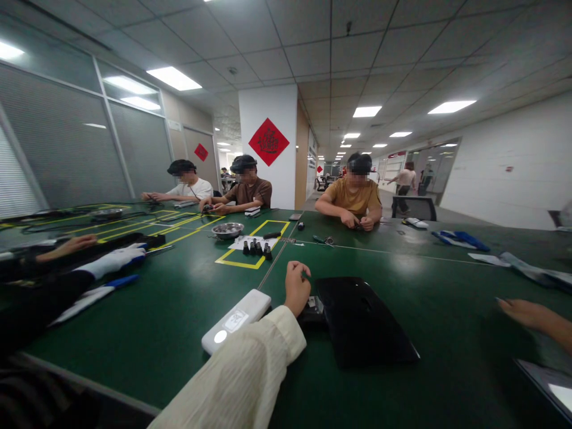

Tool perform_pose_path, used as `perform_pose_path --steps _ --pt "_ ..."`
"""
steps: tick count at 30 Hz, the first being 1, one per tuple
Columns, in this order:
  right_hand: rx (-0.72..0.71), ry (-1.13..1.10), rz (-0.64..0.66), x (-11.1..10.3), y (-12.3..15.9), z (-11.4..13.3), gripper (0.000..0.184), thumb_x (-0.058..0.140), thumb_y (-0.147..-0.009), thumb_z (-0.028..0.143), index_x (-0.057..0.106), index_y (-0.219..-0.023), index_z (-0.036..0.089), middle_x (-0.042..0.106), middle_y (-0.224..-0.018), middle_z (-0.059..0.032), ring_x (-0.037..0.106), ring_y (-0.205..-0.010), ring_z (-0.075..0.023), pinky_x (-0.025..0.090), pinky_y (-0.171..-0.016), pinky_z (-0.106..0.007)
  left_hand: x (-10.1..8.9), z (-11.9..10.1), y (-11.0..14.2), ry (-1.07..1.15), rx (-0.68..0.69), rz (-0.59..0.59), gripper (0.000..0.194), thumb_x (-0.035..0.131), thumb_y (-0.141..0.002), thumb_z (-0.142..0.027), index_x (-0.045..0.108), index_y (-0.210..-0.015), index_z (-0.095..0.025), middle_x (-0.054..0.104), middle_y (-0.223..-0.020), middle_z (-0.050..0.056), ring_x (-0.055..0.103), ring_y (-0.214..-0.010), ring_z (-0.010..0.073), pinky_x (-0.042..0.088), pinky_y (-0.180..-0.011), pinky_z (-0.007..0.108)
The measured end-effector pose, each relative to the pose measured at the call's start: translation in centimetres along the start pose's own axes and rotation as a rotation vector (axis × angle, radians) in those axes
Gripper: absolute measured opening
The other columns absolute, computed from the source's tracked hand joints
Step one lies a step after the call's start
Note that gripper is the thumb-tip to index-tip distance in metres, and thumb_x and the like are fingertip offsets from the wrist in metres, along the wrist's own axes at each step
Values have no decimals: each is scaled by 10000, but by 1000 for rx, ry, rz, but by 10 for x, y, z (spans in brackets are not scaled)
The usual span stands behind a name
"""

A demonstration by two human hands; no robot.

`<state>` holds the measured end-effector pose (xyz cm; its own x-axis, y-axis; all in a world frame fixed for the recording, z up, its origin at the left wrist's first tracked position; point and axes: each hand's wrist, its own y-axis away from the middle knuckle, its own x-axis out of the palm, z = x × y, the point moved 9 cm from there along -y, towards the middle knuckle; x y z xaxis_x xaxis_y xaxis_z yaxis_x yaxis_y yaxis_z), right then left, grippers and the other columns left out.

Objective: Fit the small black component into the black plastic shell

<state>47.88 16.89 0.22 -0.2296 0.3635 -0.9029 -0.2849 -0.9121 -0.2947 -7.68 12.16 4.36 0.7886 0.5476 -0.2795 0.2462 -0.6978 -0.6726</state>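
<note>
My left hand (pixel 298 288), at the end of a cream sleeve, is raised over the middle of the green table. Its fingers are loosely curled, and nothing shows in them. Just right of the wrist lies a small black and metal piece (pixel 314 305), partly hidden. It adjoins a glossy black panel (pixel 364 322) that looks like a screen or cover. To the left of my forearm is a white, rounded, box-like device (pixel 236 320) with a label and a pale round spot. My right hand is out of view.
A co-worker's gloved hand (pixel 116 259) is at left; another person's bare hand (pixel 531 313) reaches in from the right. Ahead are a metal bowl (pixel 227 230), several black cylindrical parts (pixel 258 248) and yellow tape (pixel 236 264). Three people sit across the green table (pixel 179 310).
</note>
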Motion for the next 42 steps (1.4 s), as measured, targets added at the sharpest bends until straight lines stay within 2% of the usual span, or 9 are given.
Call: perform_pose_path --steps 2,5,7,10,15,21,25,32,42 --pt "-34 91 221 11 5 27 412 363 -809 269 715 -755 60 557 -1094 -276 592 -973 -261 416 -869 -333 -2 -1 0 -10 -1 -6 328 316 -440 116 437 -567 -161 401 -754 3 413 -639 106 304 -539 219" --pt "-260 76 326 20 38 92 431 370 -810 267 601 -1125 85 459 -1263 -167 465 -1149 -225 340 -988 -296 -3 -1 0 -2 0 -18 311 328 -466 121 426 -554 -162 396 -741 1 419 -644 105 334 -557 219" --pt "-403 44 354 28 68 134 452 364 -810 303 571 -1169 122 460 -1279 -120 447 -1172 -217 322 -1014 -312 -3 0 0 41 3 -27 281 358 -520 107 427 -556 -163 398 -743 1 447 -681 111 380 -602 229" --pt "-495 37 311 33 98 183 497 352 -793 349 574 -1150 86 488 -1257 -135 459 -1165 -243 311 -1023 -387 -2 3 -1 140 4 -28 219 409 -614 50 439 -571 -163 398 -769 4 490 -724 112 441 -681 262" --pt "-529 -75 289 41 106 236 549 259 -814 356 526 -1195 63 526 -1227 -124 490 -1138 -222 342 -1005 -376 1 4 0 223 -4 -1 179 448 -653 -2 428 -573 -161 387 -788 1 523 -733 105 479 -731 288" --pt "-393 -342 298 62 106 236 612 164 -856 475 432 -1285 129 503 -1255 -98 469 -1158 -236 328 -1012 -426 1 5 0 221 -21 9 167 478 -685 -44 423 -578 -159 389 -802 5 534 -755 110 487 -745 297" --pt "-393 -429 305 70 116 231 614 166 -854 532 368 -1328 197 479 -1283 -66 416 -1202 -239 267 -1040 -469 5 3 -1 218 -18 39 190 468 -639 4 408 -565 -160 390 -792 4 520 -744 103 487 -724 277" --pt "-444 -458 322 67 122 239 598 126 -868 502 334 -1336 194 481 -1284 -66 368 -1239 -209 80 -1083 -494 3 -1 -1 123 -15 28 203 446 -563 32 401 -565 -166 401 -757 -2 473 -708 108 449 -649 245" --pt "-438 -439 282 66 122 235 570 128 -873 491 397 -1287 206 528 -1237 -79 402 -1215 -233 99 -1056 -545 1 -6 -1 99 -3 30 205 450 -552 30 397 -558 -168 404 -739 -6 450 -690 107 417 -615 228"
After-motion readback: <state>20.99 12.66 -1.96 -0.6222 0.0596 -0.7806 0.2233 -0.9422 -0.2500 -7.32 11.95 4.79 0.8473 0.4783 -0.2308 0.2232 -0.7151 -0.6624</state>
